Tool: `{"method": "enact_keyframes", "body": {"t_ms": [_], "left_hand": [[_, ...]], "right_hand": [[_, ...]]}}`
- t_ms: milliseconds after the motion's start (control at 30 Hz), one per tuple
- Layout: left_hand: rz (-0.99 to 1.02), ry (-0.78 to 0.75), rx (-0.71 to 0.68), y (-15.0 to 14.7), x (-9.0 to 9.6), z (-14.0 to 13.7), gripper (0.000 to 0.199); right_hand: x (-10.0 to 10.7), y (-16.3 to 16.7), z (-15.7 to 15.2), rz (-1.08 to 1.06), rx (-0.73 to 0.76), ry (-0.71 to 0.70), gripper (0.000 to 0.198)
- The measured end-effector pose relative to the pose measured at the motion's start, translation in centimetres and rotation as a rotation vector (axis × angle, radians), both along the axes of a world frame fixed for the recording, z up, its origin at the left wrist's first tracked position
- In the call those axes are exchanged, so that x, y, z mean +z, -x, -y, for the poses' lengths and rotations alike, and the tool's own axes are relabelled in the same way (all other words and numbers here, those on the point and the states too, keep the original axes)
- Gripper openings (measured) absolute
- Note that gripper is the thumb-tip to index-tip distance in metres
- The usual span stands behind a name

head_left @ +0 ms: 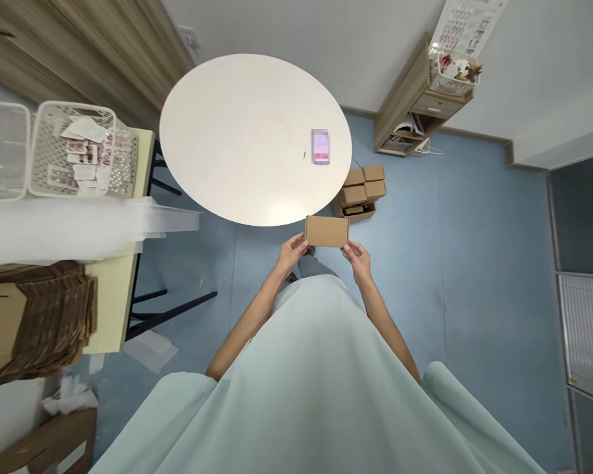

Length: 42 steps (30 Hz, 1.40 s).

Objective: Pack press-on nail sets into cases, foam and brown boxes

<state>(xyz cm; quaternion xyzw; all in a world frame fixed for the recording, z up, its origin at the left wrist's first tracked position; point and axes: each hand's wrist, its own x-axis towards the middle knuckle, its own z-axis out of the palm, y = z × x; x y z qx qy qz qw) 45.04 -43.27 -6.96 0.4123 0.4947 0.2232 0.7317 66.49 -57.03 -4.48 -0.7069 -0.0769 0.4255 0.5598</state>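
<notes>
A small brown cardboard box (pixel 327 232), closed, is held between both hands just off the near edge of the white oval table (pixel 247 131). My left hand (pixel 291 253) grips its left end near the lower corner. On the opposite end, my right hand (pixel 357 258) has thumb and fingers closed on the lower right corner. The box's underside and the fingertips behind it are hidden.
A phone (pixel 320 146) lies on the table's right part. Several small cartons (pixel 364 186) are piled beside the table. At left, a side table (pixel 109 289) carries baskets (pixel 72 179), a plastic-film roll (pixel 64 227) and flattened cardboard (pixel 39 316). A wooden cabinet (pixel 405 99) stands back right.
</notes>
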Motion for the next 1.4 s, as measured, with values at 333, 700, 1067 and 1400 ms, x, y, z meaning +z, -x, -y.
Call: {"method": "enact_keyframes", "body": {"t_ms": [333,700,1067,1400], "left_hand": [[-0.073,-0.054,-0.107,-7.1,1.7,2.9,0.069],[-0.122,-0.006,-0.12,-26.3,0.5,7.7,0.069],[-0.197,-0.076,-0.108,-34.0,-0.9,5.7,0.067],[-0.201,-0.02,-0.083,-42.0,-4.2,-2.1,0.054]], "right_hand": [[-1.0,-7.0,4.3,-0.058,-0.076,-0.028,0.06],[-1.2,-26.9,8.8,0.019,-0.014,0.011,0.063],[-3.0,-35.8,5.9,-0.02,0.086,0.041,0.056],[-4.8,-43.2,-2.9,0.098,0.167,0.137,0.053]]}}
